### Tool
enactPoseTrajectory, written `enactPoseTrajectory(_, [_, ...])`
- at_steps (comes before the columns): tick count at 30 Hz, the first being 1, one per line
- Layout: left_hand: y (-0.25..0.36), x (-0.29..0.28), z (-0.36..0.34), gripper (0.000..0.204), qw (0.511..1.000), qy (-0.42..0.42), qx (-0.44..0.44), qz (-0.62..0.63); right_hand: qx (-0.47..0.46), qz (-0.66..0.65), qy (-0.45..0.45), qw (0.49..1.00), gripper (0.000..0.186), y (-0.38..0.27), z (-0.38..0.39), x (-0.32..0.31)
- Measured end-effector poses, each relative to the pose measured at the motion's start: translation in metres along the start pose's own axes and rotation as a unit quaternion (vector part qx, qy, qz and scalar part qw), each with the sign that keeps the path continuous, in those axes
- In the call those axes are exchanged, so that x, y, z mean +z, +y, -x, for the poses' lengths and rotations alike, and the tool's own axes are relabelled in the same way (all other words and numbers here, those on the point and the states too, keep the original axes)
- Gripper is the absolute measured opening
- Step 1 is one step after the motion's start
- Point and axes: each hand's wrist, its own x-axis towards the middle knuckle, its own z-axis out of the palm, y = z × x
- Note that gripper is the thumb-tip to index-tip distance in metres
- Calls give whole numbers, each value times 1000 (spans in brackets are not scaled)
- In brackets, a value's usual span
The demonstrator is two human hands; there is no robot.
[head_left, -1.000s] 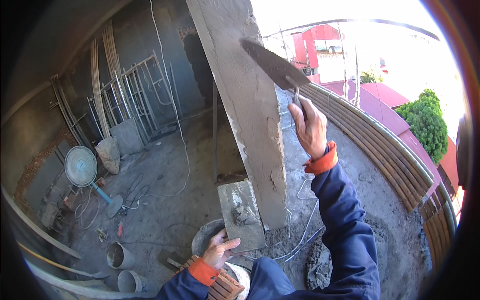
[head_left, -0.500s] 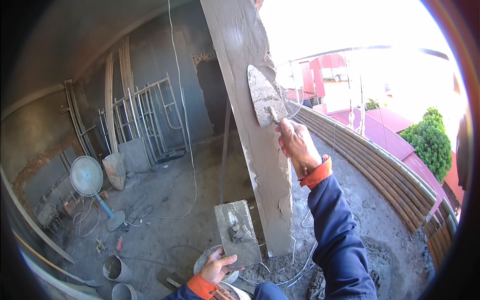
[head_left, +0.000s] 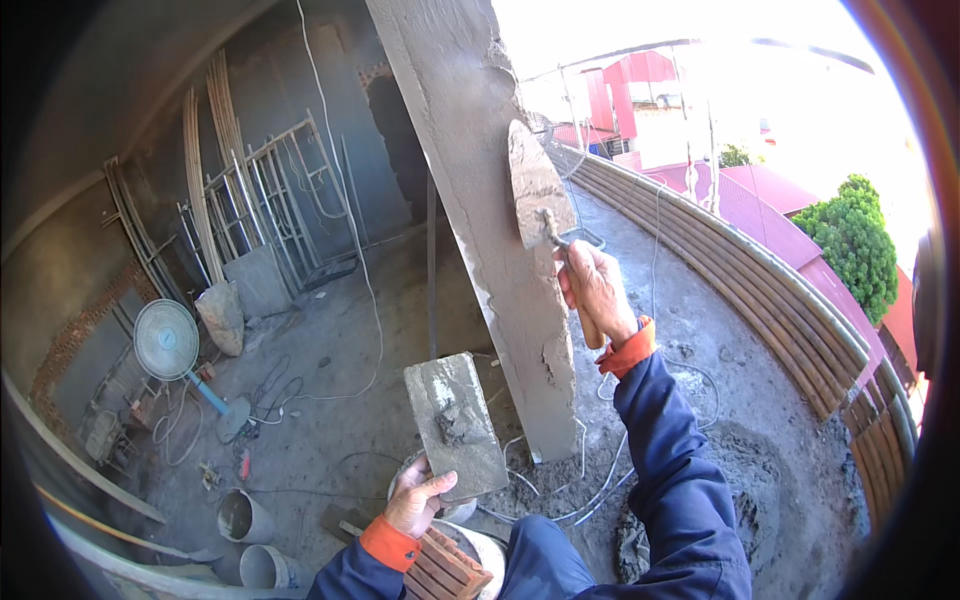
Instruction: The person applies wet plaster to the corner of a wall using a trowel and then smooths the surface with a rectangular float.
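Note:
My right hand (head_left: 597, 290) is closed round the wooden handle of a trowel (head_left: 538, 185), whose mortar-smeared blade points up beside the right edge of a wet-plastered column (head_left: 470, 190). Whether the blade touches the column, I cannot tell. Lower down, my left hand (head_left: 415, 497) grips a flat rectangular mortar board (head_left: 440, 400) by its near end, thumb on top. A small lump of mortar (head_left: 458, 424) sits on that board. Fingers under the board are hidden.
A standing fan (head_left: 167, 340), metal frames (head_left: 290, 190) and buckets (head_left: 245, 515) are at the left. Bricks (head_left: 447, 565) lie by my knee. White cables (head_left: 600, 490) cross the floor near the column's foot, with a mortar heap (head_left: 745, 480) at right. A bamboo-pole barrier (head_left: 740, 290) edges the drop.
The trowel has shifted off the column's face toward its right edge, its blade turned more upright. The mortar board has risen slightly and moved left. The whole view has shifted a little.

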Motion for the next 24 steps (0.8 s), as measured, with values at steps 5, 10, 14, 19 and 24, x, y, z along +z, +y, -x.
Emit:
enactPoseTrajectory(5, [5, 10, 0, 54, 1000, -11, 23, 4, -19, 37, 5, 999, 40, -33, -21, 17])
enactPoseTrajectory(10, [13, 9, -3, 54, 999, -26, 22, 3, 4, 81, -24, 996, 36, -26, 10, 28])
enactPoseTrajectory(14, [31, 25, 14, 53, 1000, -8, 16, -6, 71, 58, -54, 994, 35, -9, 58, 10])
enactPoseTrajectory(19, [3, 3, -37, 48, 1000, -4, 20, -3, -52, 293, -69, 952, 24, 35, 130, -2])
enactPoseTrajectory(24, [-14, 10, -64, 47, 998, 7, 62, -3, -189, 505, -114, 835, 32, 24, 157, -13])
